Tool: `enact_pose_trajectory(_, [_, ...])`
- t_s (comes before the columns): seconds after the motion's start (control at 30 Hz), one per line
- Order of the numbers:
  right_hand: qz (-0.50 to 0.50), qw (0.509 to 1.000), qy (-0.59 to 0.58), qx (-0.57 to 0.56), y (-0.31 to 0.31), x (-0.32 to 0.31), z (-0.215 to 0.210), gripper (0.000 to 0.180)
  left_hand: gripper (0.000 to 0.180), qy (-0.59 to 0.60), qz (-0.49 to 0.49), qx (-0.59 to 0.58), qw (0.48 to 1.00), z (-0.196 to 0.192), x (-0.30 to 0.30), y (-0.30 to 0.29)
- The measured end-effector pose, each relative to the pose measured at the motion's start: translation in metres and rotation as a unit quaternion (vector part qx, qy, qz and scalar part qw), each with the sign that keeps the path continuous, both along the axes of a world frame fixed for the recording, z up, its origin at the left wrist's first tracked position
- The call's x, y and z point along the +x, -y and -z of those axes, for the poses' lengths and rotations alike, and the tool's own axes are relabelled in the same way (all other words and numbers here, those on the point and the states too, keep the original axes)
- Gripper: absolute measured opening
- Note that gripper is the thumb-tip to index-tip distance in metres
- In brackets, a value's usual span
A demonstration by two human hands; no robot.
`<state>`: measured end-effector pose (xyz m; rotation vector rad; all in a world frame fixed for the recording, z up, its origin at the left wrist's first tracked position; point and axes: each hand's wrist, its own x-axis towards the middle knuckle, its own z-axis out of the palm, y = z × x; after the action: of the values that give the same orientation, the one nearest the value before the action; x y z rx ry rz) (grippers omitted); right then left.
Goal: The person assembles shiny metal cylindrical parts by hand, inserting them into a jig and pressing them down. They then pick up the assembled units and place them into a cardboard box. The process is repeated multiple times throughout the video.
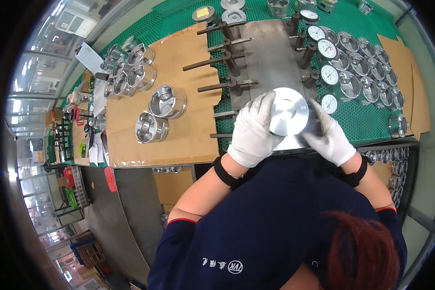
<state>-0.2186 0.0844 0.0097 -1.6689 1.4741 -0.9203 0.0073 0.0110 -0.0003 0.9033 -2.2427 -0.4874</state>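
Observation:
A round, shiny metal piston (289, 112) is at the near end of a grey metal plate, its flat crown facing up. My left hand (254, 129), in a white glove, grips its left side with fingers along the rim. My right hand (331, 137), also gloved, is just right of the piston with thumb and fingers apart; its fingertips are slightly blurred. Ahead, a row of dial gauges (329, 75) on dark posts lines the plate's right side. Dark posts with rods (232, 86) line its left side.
Two pistons (168, 101) stand on brown cardboard (193, 130) to the left, with a cluster of others (141, 75) behind. Many pistons (369, 90) sit in rows on the green mat (353, 126) at right. More pistons (398, 169) lie on a shelf below.

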Motion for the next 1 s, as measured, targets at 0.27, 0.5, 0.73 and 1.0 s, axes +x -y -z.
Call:
enact_pose_trajectory(0.27, [0.034, 0.894, 0.284, 0.345, 0.0, 0.004, 0.005, 0.089, 0.1, -0.062, 0.008, 0.084, 0.994, 0.006, -0.013, 0.017])
enact_pose_trajectory(0.5, [0.02, 0.894, 0.287, 0.344, 0.002, 0.003, 0.005, 0.092, 0.104, -0.073, 0.012, 0.084, 0.994, 0.012, -0.012, 0.022])
enact_pose_trajectory(0.73, [0.02, 0.898, 0.276, 0.343, 0.003, 0.003, 0.008, 0.093, 0.101, -0.073, 0.008, 0.072, 0.995, 0.007, -0.015, 0.02])
enact_pose_trajectory(1.0, [-0.015, 0.923, 0.218, 0.316, 0.0, -0.002, 0.011, 0.097, 0.089, -0.074, -0.027, 0.11, 0.991, 0.002, -0.012, 0.014])
